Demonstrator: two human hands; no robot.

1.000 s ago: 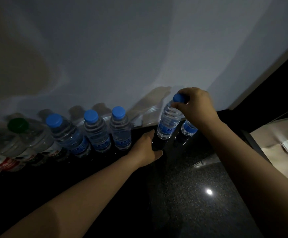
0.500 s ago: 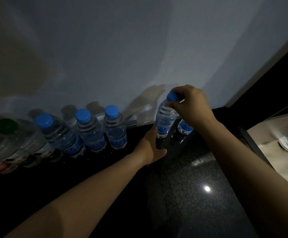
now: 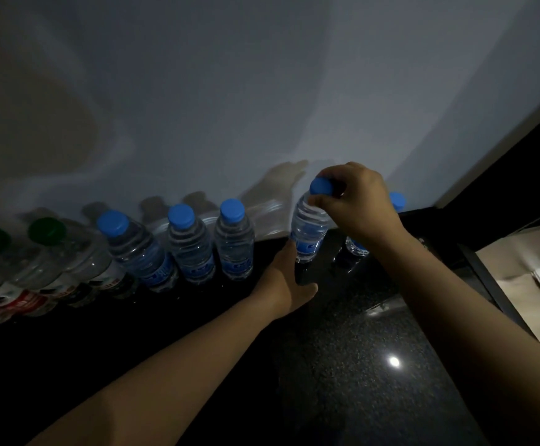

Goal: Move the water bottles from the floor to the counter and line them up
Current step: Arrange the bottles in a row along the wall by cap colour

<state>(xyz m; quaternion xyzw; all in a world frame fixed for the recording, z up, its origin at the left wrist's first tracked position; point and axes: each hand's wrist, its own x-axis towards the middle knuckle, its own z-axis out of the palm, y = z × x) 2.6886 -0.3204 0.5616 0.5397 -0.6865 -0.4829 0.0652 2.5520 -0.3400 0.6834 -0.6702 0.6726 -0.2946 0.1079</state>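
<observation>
Clear water bottles stand in a row along the wall on the dark counter (image 3: 342,365). Three blue-capped bottles (image 3: 194,246) stand side by side, with two green-capped bottles (image 3: 56,255) to their left. My right hand (image 3: 355,201) pinches the cap and neck of another blue-capped bottle (image 3: 310,230), which stands a little right of the three. My left hand (image 3: 286,281) reaches to the base of that bottle, fingers at its lower part. One more blue-capped bottle (image 3: 397,201) stands behind my right wrist, mostly hidden.
A pale wall (image 3: 262,91) runs right behind the row. The counter ends at a dark edge (image 3: 487,275) on the right, with a lit beige floor (image 3: 525,278) and a white object below. A light spot reflects on the counter.
The held bottle has shifted slightly left toward the row with both hands staying on it. The camera view has drifted a little.
</observation>
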